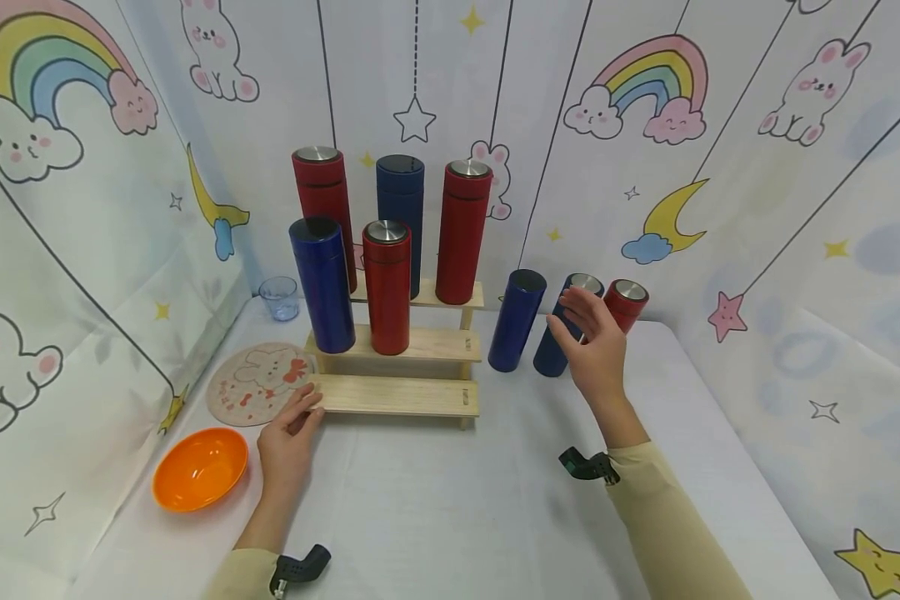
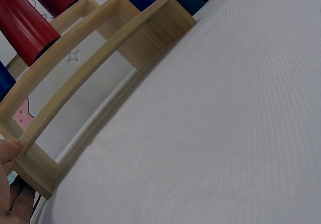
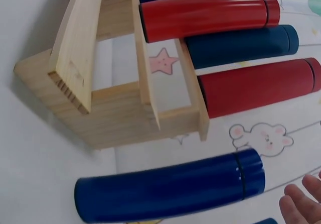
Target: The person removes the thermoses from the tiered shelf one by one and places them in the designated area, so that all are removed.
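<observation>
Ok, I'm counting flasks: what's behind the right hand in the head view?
Behind the right hand, a blue flask and a red flask show partly. The hand hides part of each; the red one's base isn't visible.

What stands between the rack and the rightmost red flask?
In the head view, a blue flask nearer the rack, then a silver-topped blue one, partly hidden by the right hand, nearer the red flask.

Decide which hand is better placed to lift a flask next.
Probably the right hand: it is near the flasks beside the wooden rack; the left hand holds the rack's end.
</observation>
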Tool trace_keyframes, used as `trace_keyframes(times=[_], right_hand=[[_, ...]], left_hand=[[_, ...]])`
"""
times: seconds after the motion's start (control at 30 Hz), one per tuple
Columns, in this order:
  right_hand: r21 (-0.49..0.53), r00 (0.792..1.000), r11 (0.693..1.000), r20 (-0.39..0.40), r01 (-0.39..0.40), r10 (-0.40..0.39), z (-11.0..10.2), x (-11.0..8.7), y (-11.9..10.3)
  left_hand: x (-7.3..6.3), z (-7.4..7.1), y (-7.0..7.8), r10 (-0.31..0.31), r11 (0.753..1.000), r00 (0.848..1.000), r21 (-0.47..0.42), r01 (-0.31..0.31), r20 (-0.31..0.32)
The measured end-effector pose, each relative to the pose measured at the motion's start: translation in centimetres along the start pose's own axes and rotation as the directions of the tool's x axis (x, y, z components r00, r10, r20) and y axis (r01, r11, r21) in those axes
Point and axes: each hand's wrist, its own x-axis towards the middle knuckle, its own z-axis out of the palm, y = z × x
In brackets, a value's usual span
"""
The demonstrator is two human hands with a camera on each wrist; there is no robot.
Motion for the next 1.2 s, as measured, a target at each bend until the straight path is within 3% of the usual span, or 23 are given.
trace_keyframes(times=[0.17,0.43,0.63,1.2], right_hand=[[0.000,0.999,1.000,0.029,0.018,-0.018,0.9,0.5,-0.5],[-0.019,0.997,0.998,0.051,0.060,-0.059,2.6,2.3,2.5],[-0.039,0.995,0.998,0.087,0.050,-0.047,3.3,3.3,2.7],[0.095,0.991,0.995,0.133,-0.003,-0.009,6.1,6.0,2.2]], left_hand=[[0.1,0.1,-0.2,-0.007,1.000,1.000,-0.001,0.007,-0.005],[0.0,-0.1,-0.4,0.022,0.999,1.000,-0.023,-0.022,-0.007],[-0.1,-0.1,-0.4,0.036,0.999,0.999,-0.029,-0.037,-0.005],[0.2,0.1,-0.3,-0.001,1.000,1.000,-0.008,0.001,-0.011]])
